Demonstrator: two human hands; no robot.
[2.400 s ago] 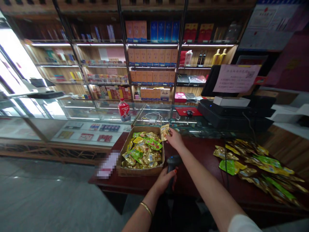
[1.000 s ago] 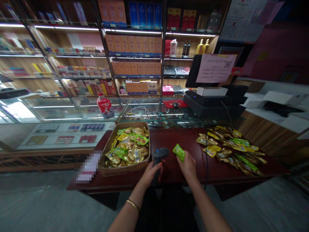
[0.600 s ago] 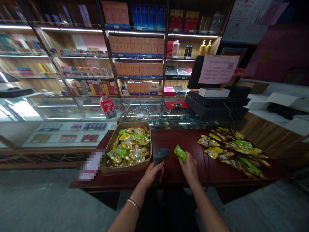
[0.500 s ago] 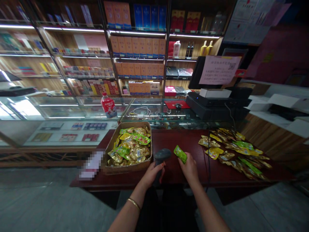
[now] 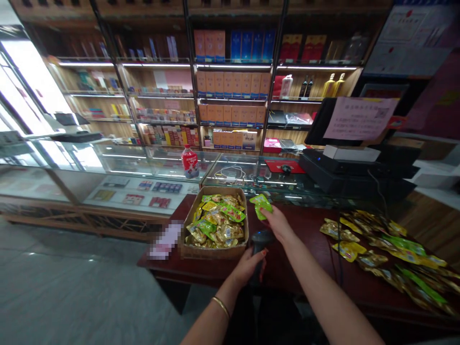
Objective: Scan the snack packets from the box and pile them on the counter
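A dark handheld barcode scanner (image 5: 261,237) is upright in my left hand (image 5: 247,268), whose fingers wrap round its handle near the table's front edge. Between the fingers of my right hand (image 5: 278,221) is a green snack packet (image 5: 261,206), held just right of the cardboard box (image 5: 214,254). That box is filled with gold, yellow and green snack packets (image 5: 219,220). Farther right, a loose pile of similar packets (image 5: 391,254) lies on the dark red table (image 5: 298,268). A dark cable hangs in front of the pile's left side.
Behind the table stands a glass counter (image 5: 154,160) with a red-labelled bottle (image 5: 189,162), a white cable (image 5: 230,173) and a mouse (image 5: 286,169). A monitor (image 5: 316,120) with a paper sheet is at right. Stocked shelves (image 5: 232,99) line the wall.
My right hand has moved forward and left with the green packet, closer to the box. The scanner stays in my left hand. The camera view has turned left.
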